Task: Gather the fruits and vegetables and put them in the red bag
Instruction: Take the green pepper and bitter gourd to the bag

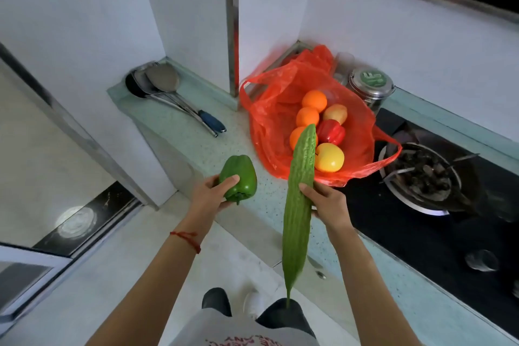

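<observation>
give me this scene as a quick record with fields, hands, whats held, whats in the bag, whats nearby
left hand: left hand holds the green bell pepper
right hand: right hand grips the bitter gourd, tip pointing toward the bag
bag: red bag lies open on the counter
in bag: three oranges, red bell pepper, yellow apple, reddish-yellow apple
nearby: ladles left of the bag, metal tin behind it, wok on the stove to the right
</observation>
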The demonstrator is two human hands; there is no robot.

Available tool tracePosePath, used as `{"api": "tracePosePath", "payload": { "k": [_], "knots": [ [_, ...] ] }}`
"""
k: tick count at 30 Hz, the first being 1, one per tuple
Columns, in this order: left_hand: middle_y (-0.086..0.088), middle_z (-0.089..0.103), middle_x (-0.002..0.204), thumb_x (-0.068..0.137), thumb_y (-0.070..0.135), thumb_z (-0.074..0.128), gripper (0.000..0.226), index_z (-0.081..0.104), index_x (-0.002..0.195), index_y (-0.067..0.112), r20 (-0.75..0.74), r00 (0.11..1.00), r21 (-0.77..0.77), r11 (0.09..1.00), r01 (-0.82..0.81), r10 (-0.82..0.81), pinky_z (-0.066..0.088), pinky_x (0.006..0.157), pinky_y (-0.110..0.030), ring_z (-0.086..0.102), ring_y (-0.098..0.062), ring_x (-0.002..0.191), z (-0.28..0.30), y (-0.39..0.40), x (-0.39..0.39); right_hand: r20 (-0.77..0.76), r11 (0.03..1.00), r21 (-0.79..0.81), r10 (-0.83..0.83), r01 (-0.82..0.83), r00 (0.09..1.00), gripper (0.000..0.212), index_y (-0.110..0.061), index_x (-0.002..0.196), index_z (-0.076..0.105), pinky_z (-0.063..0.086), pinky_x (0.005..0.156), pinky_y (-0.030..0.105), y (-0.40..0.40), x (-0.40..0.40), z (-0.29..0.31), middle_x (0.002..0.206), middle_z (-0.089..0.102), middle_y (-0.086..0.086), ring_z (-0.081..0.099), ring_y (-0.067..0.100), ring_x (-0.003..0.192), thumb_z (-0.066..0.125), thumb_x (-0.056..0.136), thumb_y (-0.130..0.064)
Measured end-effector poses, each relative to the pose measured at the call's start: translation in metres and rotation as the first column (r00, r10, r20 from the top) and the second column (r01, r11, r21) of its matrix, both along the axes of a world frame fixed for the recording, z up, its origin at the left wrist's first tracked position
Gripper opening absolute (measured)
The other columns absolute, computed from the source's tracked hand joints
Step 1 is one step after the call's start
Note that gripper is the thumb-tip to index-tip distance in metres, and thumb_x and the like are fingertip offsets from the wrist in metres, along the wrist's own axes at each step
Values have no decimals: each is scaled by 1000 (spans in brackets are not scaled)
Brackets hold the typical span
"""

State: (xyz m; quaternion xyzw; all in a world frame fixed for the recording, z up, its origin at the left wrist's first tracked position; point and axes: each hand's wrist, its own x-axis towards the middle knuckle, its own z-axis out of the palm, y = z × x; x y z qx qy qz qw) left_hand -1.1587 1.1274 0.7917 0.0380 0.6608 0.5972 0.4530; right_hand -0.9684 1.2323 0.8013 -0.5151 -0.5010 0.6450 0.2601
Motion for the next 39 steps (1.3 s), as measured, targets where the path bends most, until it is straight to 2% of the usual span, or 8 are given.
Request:
{"api": "tracePosePath", "payload": {
  "k": [4,10,16,20,26,30,33,39],
  "knots": [
    [-14,58,117,80,18,68,44,54,119,4,-7,1000,-22,999,26,-26,56,80,-33,60,-25,104,3,25,-7,6,1000,16,16,-16,1000,17,-12,101,67,54,56,16,29,-12,2,82,68,-4,65,7,73,65,84,-13],
    [-14,62,114,79,20,69,38,58,113,6,-29,997,-42,996,72,-74,55,82,-35,62,-25,102,-3,60,-39,-13,1000,-17,-14,14,1000,6,-20,84,70,54,83,40,68,-47,-3,89,73,3,69,22,87,70,80,-15],
    [-12,64,110,78,20,70,23,63,99,14,-4,985,-36,984,173,-174,54,82,-33,63,-20,98,-7,110,-92,138,992,114,-67,51,988,20,-12,98,68,56,81,40,109,-98,-5,89,70,4,67,17,81,71,80,-19],
    [-12,65,110,79,20,69,34,61,110,7,-12,969,-55,968,245,-246,54,81,-32,63,-17,94,-8,139,-125,266,976,202,-130,77,955,29,-8,100,70,56,78,40,134,-129,-8,88,71,3,67,17,82,73,77,-26],
    [-15,61,113,82,16,66,45,54,122,0,48,941,-44,940,338,-336,56,68,-25,62,-17,90,-7,171,-154,386,957,272,-205,101,900,30,-10,102,68,44,56,18,160,-163,-12,85,66,0,60,13,74,71,80,-30],
    [-11,61,105,82,16,65,41,54,119,1,80,930,-50,930,363,-359,50,80,-32,60,-19,92,-7,180,-165,413,954,275,-227,117,882,32,-7,103,66,47,60,25,174,-179,-17,86,66,2,60,14,72,70,80,-29],
    [-10,61,101,82,16,65,36,55,114,3,77,934,-69,932,355,-350,50,81,-32,60,-19,90,-8,184,-174,451,956,279,-216,93,866,34,-5,104,66,52,67,36,184,-189,-23,94,70,9,65,24,81,70,80,-29],
    [-7,63,96,83,18,65,28,57,108,7,77,941,-73,939,335,-330,51,79,-31,60,-21,94,-15,184,-185,569,971,239,-166,32,806,34,-8,103,61,53,67,40,198,-203,-36,95,67,9,62,26,82,66,82,-34]
  ]
}}
